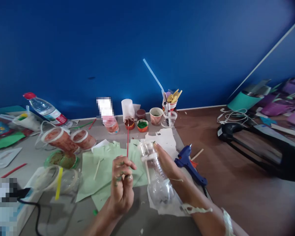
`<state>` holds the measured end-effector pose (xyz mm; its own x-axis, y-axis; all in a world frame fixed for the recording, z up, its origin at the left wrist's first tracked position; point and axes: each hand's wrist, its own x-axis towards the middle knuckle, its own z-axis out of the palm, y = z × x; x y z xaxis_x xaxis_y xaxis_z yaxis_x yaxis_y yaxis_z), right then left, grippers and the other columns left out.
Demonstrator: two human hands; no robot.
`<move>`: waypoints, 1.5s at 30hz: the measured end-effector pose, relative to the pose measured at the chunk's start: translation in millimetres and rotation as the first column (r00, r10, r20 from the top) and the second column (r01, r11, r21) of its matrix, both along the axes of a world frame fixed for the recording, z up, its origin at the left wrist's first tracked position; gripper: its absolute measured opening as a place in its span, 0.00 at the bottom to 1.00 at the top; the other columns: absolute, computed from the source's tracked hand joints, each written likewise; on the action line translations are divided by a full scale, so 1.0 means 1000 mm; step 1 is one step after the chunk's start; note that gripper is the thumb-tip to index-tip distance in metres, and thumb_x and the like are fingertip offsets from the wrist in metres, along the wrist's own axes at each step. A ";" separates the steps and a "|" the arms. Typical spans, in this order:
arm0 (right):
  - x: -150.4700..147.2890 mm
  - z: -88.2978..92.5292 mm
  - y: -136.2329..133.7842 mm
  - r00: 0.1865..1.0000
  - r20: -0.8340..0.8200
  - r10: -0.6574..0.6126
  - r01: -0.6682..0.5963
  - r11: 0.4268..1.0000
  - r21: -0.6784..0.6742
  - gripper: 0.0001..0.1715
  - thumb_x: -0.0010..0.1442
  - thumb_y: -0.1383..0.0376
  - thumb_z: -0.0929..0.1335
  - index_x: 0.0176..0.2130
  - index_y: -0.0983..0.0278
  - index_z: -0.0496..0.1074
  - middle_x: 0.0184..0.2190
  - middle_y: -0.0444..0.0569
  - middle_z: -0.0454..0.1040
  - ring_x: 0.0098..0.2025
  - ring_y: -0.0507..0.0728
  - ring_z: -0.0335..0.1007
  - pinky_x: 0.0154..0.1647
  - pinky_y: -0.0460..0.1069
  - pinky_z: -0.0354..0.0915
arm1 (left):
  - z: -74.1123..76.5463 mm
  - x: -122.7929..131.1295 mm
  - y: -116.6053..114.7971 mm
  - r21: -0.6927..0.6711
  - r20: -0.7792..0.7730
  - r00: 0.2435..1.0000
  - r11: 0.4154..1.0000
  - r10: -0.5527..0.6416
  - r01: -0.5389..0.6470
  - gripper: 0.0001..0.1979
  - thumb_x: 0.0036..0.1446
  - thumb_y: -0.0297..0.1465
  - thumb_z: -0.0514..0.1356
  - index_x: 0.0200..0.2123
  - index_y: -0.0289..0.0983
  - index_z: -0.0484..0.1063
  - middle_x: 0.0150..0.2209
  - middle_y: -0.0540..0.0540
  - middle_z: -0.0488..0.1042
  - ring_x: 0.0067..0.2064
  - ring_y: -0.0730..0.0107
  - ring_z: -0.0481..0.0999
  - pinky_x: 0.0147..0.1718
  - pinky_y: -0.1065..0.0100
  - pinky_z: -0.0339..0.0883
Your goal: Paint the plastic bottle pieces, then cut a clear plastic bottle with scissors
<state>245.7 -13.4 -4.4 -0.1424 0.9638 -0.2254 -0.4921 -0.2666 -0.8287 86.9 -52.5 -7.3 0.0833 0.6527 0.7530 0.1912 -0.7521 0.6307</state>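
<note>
My left hand [123, 182] pinches a thin red stick [127, 142] by its lower end. The stick's far end reaches a small orange cup of brown paint [129, 124]. Smears of green mark the fingers of this hand. My right hand [166, 160] is closed along the side of a clear plastic bottle [159, 177], which leans over the table; some of its fingers are hidden. Beside the brown paint stands a small cup of green paint [143, 125]. Green paper sheets [88, 178] lie under and left of my left hand, with a pale stick [97, 168] on them.
A blue glue gun [190, 164] lies right of my right forearm. Brown-coated cups [60, 139], a red-capped bottle [51, 113] and a green dish [61, 160] stand left. A cup of yellow cutlery [170, 105] is against the blue wall. A black handled object [260, 154] sits far right.
</note>
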 end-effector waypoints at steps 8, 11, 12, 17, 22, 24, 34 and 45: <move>-0.008 0.007 -0.006 1.000 -0.007 0.011 -0.011 1.000 0.000 0.18 0.56 0.50 0.67 0.29 0.61 0.65 0.23 0.46 0.71 0.26 0.55 0.69 0.21 0.48 0.58 | -0.012 -0.002 0.007 -0.078 -0.047 0.999 0.997 0.000 -0.004 0.08 0.63 0.25 0.49 0.43 0.41 0.62 0.42 0.43 0.63 0.43 0.64 0.68 0.41 0.59 0.66; -0.008 0.010 -0.006 1.000 -0.002 -0.005 0.005 1.000 0.006 0.19 0.55 0.50 0.67 0.27 0.61 0.61 0.22 0.45 0.70 0.24 0.54 0.67 0.20 0.47 0.56 | -0.014 -0.001 0.010 -0.073 -0.081 0.996 0.997 0.025 -0.031 0.17 0.61 0.27 0.54 0.54 0.42 0.59 0.43 0.43 0.63 0.43 0.64 0.67 0.43 0.57 0.66; -0.008 0.010 -0.006 1.000 0.003 -0.004 0.004 1.000 0.014 0.19 0.55 0.50 0.67 0.27 0.61 0.61 0.22 0.45 0.70 0.24 0.53 0.67 0.20 0.47 0.56 | -0.014 -0.001 0.010 -0.079 -0.094 0.995 0.996 0.032 -0.039 0.20 0.60 0.27 0.55 0.56 0.42 0.58 0.44 0.42 0.62 0.42 0.65 0.68 0.43 0.58 0.67; -0.007 0.000 -0.005 0.999 0.037 -0.020 0.020 1.000 0.014 0.20 0.56 0.49 0.67 0.34 0.62 0.64 0.24 0.42 0.70 0.21 0.50 0.64 0.22 0.46 0.59 | -0.009 -0.001 0.012 -0.008 -0.294 0.940 0.983 0.172 -0.182 0.13 0.58 0.24 0.57 0.46 0.40 0.67 0.43 0.42 0.64 0.44 0.65 0.69 0.41 0.62 0.68; -0.007 -0.004 -0.005 0.997 0.062 -0.047 0.049 0.998 -0.036 0.25 0.55 0.48 0.68 0.43 0.62 0.65 0.24 0.41 0.68 0.21 0.50 0.62 0.23 0.46 0.62 | -0.005 -0.001 0.016 0.144 -0.403 0.855 0.945 0.327 -0.294 0.14 0.57 0.23 0.58 0.46 0.40 0.72 0.39 0.44 0.68 0.41 0.65 0.70 0.45 0.59 0.65; -0.007 -0.005 -0.004 0.995 0.075 -0.059 0.063 0.997 -0.049 0.27 0.55 0.47 0.68 0.46 0.63 0.64 0.25 0.41 0.68 0.21 0.50 0.62 0.22 0.46 0.62 | -0.005 -0.001 0.017 0.201 -0.423 0.832 0.932 0.359 -0.300 0.14 0.57 0.22 0.58 0.45 0.40 0.72 0.38 0.45 0.68 0.39 0.67 0.71 0.50 0.55 0.62; -0.007 0.001 -0.007 0.963 0.228 -0.141 0.154 0.987 -0.040 0.31 0.53 0.49 0.70 0.49 0.64 0.65 0.27 0.43 0.70 0.25 0.52 0.67 0.24 0.46 0.66 | -0.008 -0.001 0.014 0.329 -0.458 0.782 0.898 0.422 -0.292 0.12 0.56 0.18 0.57 0.39 0.40 0.70 0.30 0.52 0.69 0.32 0.74 0.71 0.58 0.49 0.53; -0.008 0.002 -0.007 0.981 0.161 -0.109 0.118 0.992 -0.045 0.26 0.52 0.50 0.71 0.43 0.64 0.65 0.21 0.41 0.70 0.20 0.50 0.64 0.20 0.45 0.63 | -0.007 -0.001 0.017 0.247 -0.561 0.751 0.936 0.348 -0.250 0.09 0.58 0.19 0.50 0.34 0.39 0.62 0.31 0.49 0.68 0.34 0.68 0.69 0.50 0.55 0.55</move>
<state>237.4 -20.2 -2.5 0.0088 0.9574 -0.2885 -0.3859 -0.2629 -0.8843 85.6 -35.7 -14.3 0.3599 0.6065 0.7090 0.7173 -0.6658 0.2054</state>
